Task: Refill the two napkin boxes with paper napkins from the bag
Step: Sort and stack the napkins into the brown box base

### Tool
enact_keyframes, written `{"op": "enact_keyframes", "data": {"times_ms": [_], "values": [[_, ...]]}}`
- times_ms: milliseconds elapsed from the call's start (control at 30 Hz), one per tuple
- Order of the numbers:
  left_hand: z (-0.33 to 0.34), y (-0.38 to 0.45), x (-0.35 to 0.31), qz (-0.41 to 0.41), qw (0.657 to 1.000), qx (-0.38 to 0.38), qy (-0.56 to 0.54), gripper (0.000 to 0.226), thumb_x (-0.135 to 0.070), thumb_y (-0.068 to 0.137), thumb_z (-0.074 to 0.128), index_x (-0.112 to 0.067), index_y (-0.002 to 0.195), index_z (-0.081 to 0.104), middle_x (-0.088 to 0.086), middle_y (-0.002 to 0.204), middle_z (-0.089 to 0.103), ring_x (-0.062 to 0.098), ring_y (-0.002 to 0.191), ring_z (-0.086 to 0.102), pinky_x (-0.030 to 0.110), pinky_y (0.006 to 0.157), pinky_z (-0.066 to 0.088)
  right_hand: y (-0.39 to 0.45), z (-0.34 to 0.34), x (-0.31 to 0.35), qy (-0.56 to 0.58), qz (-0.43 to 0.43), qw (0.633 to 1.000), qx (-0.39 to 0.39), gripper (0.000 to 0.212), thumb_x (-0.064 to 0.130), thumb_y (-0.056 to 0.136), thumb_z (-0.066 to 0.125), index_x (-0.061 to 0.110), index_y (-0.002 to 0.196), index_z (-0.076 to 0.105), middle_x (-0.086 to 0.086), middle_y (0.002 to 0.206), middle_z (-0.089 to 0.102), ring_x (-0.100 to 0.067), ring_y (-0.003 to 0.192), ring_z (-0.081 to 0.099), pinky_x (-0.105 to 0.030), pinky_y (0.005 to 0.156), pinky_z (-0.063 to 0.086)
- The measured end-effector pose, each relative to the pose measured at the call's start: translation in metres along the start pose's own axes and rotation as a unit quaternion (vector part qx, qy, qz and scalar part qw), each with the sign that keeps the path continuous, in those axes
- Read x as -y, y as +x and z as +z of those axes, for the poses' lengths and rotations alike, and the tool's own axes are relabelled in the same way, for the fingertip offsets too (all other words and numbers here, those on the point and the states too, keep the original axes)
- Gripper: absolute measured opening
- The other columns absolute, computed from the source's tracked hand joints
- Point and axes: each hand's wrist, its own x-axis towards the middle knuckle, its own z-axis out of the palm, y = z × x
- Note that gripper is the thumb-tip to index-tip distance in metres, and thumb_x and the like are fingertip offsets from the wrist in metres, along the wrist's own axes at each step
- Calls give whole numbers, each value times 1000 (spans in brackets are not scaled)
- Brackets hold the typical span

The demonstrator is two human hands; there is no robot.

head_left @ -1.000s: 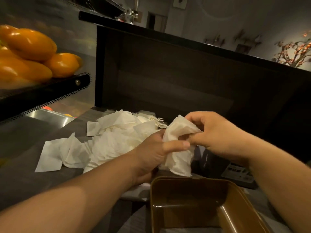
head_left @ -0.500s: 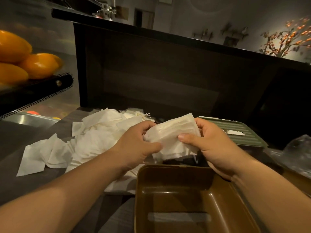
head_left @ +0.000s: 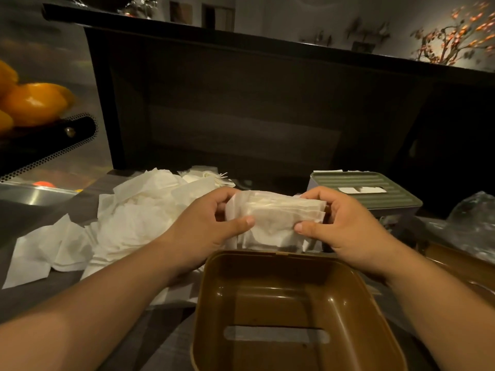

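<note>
At the far left of the frame we see smooth, glossy oranges [head_left: 32, 103] piled on a dark rack [head_left: 48, 145] with a perforated metal edge, and a shiny steel tray [head_left: 34, 194] below it. Right of these, a loose heap of thin, crumpled white napkins [head_left: 128, 223] spreads across the dark tabletop [head_left: 32, 298], its square corners reaching toward the left edge of the frame, with bare surface in front of it.

In the centre, our left hand [head_left: 203, 231] and right hand [head_left: 345, 231] hold a folded stack of napkins [head_left: 276, 218] between them. Each grip is closed on one end of the stack, thumb on the near face and fingers curled behind. The stack hangs just above the far rim of a brown box [head_left: 294, 290], a smooth plastic shell with rounded corners and an open top. Its floor shows a long slot, and nothing lies inside.

Behind our right hand sits a green box [head_left: 375, 194] with a ribbed lid, a white napkin showing in its slot. At the right edge lies a crinkled clear plastic bag [head_left: 474, 223]. A tall dark counter wall [head_left: 241, 116] closes off the back.
</note>
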Motion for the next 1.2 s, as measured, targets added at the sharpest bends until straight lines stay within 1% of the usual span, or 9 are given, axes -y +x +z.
{"op": "enact_keyframes", "data": {"times_ms": [200,400,567,667,767,867,1000,1100,1200], "values": [[2,-1,-5,-24,999,-43,-17,22,-16,97,56,-34,101,67,-11,92,73,7,81,72,22,66,58,2,-5,-12,33,4,998,-56,29,13,87,76,33,106,67,14,103,72,-4,99,69,-29,74,63],[-1,1,-7,-25,996,-70,-38,23,-24,101,48,-29,99,70,-7,103,69,14,97,64,13,59,53,5,4,-18,96,24,994,-36,31,4,85,76,24,109,69,8,100,76,-11,97,74,-29,71,62],[0,5,-5,-51,974,-157,-153,25,-24,94,63,-35,115,59,-4,121,61,22,108,62,40,83,60,8,9,-21,178,64,981,-42,30,2,88,73,24,108,72,-3,104,77,-22,101,74,-43,81,62],[-4,7,-2,-3,970,-223,-98,46,-28,85,74,-38,121,48,-13,120,57,11,110,58,30,91,53,9,8,-17,240,68,966,-63,29,5,88,71,20,113,71,-4,107,77,-23,104,73,-43,85,61],[-4,1,-7,113,959,-261,3,40,-27,81,76,-33,111,51,-12,109,57,3,103,57,13,84,46,10,5,-7,265,48,959,-91,29,7,88,72,26,110,72,2,107,76,-20,105,73,-44,87,61],[-7,-3,-14,144,972,-187,-14,37,-40,74,77,-30,103,56,-7,96,61,7,95,61,15,85,51,11,1,4,250,12,963,-101,33,4,89,70,35,101,72,9,102,76,-13,102,73,-37,80,62],[-5,-4,-12,26,994,37,-103,73,-42,57,84,-29,123,56,-5,117,68,15,111,65,38,94,55,6,5,13,175,-54,981,-59,36,-2,87,70,30,104,69,8,101,75,-10,98,73,-29,73,62],[-2,-6,-7,17,994,85,-73,85,-39,52,87,-36,128,50,-16,125,63,6,118,60,36,102,50,4,11,14,140,-72,988,-8,32,-7,86,69,20,102,67,7,91,72,-5,83,71,-21,64,57],[-4,-6,-7,24,991,111,-65,93,-42,53,87,-47,135,42,-26,130,57,1,122,56,31,103,49,5,11,14,97,-85,991,29,28,-11,85,69,15,96,64,7,87,67,-7,80,67,-23,66,57]]}}
